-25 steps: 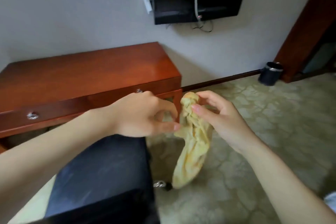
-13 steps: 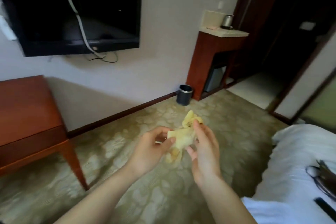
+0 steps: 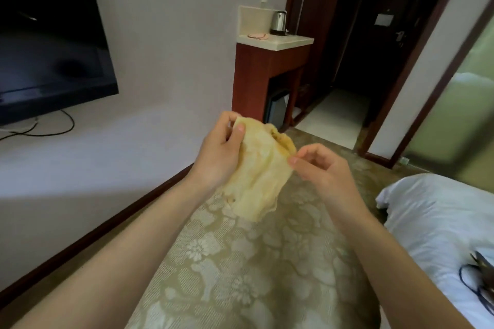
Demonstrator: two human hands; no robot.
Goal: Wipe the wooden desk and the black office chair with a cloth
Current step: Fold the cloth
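Cloth (image 3: 256, 173) hangs mid-air, left fingers (image 3: 239, 129) pinching its top corner, right fingers (image 3: 294, 160) pinching its side edge. It seems to be getting spread out for wiping. Desk and chair are out of view, so facing them comes next.

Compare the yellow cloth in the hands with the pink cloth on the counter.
The yellow cloth is held up, pinched by the left hand and right hand; the pink cloth lies untouched on the counter. The yellow cloth hangs crumpled; the pink cloth lies low. Both look soft.
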